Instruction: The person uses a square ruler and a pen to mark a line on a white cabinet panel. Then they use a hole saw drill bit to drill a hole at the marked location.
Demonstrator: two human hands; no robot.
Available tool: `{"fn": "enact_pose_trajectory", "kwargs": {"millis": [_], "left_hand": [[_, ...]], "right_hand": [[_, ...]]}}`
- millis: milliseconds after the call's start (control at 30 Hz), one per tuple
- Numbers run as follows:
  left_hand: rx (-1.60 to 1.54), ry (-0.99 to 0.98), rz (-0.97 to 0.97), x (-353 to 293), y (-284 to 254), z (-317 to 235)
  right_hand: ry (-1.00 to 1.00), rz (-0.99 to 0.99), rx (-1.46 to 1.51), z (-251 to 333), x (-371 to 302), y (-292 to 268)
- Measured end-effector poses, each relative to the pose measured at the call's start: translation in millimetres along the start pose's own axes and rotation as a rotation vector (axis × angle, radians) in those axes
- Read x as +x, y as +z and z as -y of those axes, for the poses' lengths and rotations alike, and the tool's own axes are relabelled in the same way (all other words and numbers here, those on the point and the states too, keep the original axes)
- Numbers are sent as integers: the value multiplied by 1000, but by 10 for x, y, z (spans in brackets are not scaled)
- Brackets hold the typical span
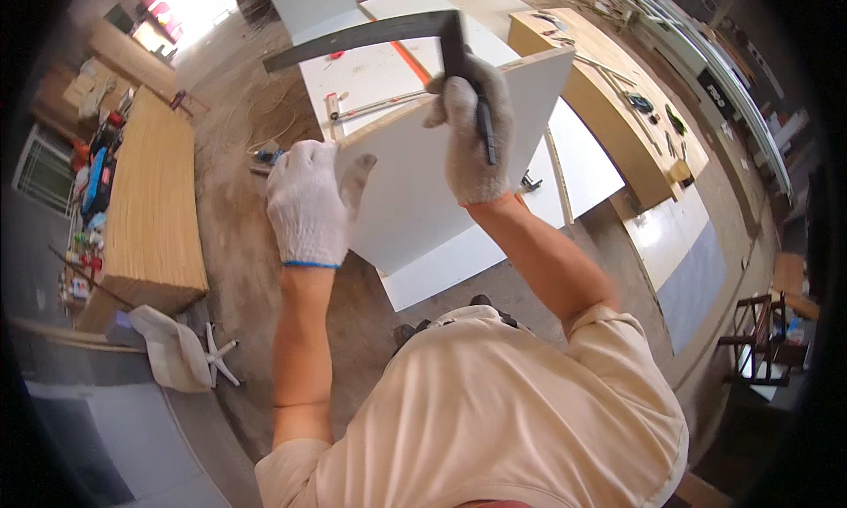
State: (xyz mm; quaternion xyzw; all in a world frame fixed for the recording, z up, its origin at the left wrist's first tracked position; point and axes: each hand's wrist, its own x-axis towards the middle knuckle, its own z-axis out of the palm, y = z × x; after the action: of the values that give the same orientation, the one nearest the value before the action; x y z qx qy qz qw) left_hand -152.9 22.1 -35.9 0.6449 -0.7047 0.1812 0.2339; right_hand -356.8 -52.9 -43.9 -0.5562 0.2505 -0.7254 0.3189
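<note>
My right hand [481,129], in a white knit glove, is raised over the upright white panel [423,182]. Its fingers are wrapped round the dark short leg of a carpenter's square [371,36], whose long grey blade reaches to the left. My left hand [307,199], gloved too, is beside the panel's left end, thumb spread away and fingers bent forward. I see nothing held in it; its fingertips are partly hidden. Just past those fingers is a small metal clamp-like piece [265,160]. Another dark clamp [529,182] shows by my right wrist.
Behind the panel lie white boards with a long bar [379,107] on them. A wooden bench [609,93] with scattered tools stands at the right. A tall stack of boards [154,199] is at the left, near a white chair [172,345]. Long metal profiles [706,58] lie far right.
</note>
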Motion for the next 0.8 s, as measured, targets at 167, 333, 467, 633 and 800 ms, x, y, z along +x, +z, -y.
{"fn": "enact_pose_trajectory", "kwargs": {"millis": [167, 333, 467, 633, 800], "left_hand": [[-260, 7, 191, 701, 299, -59], [-522, 243, 225, 1105, 779, -485], [-601, 264, 365, 1391, 953, -785], [-489, 424, 375, 1293, 905, -986], [-380, 504, 406, 1287, 845, -975]], "right_hand": [[252, -363, 187, 12, -365, -332], [428, -665, 420, -104, -560, -425], [582, -623, 376, -117, -569, -468], [685, -444, 222, -160, -499, -654], [827, -344, 344, -54, -358, -744]]}}
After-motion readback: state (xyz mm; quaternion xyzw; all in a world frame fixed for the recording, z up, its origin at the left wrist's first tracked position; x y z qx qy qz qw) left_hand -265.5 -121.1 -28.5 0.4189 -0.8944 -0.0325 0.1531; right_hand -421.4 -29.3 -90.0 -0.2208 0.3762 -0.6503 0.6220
